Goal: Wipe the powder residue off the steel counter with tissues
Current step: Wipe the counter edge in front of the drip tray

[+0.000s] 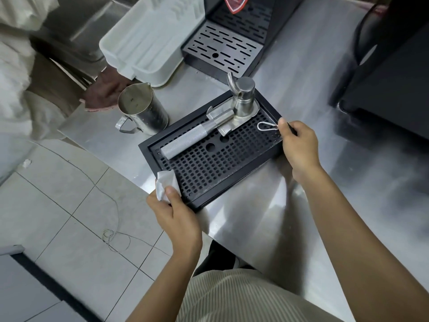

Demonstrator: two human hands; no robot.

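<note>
Since the tissue (166,185) is thin, soft and nearly weightless, likely to tear or shed if dragged hard over steel, it is best held by its bunched middle and pressed flat under the fingertips. It looks white, crumpled and folded over. It sits at lower centre-left of the frame, pinched between the thumb and curled fingers of the left hand (178,217) against the near corner of the black drip tray (220,168) on the steel counter (267,205), while at centre right the right hand (299,149) curls round the tray's far corner, thumb on the rim.
</note>
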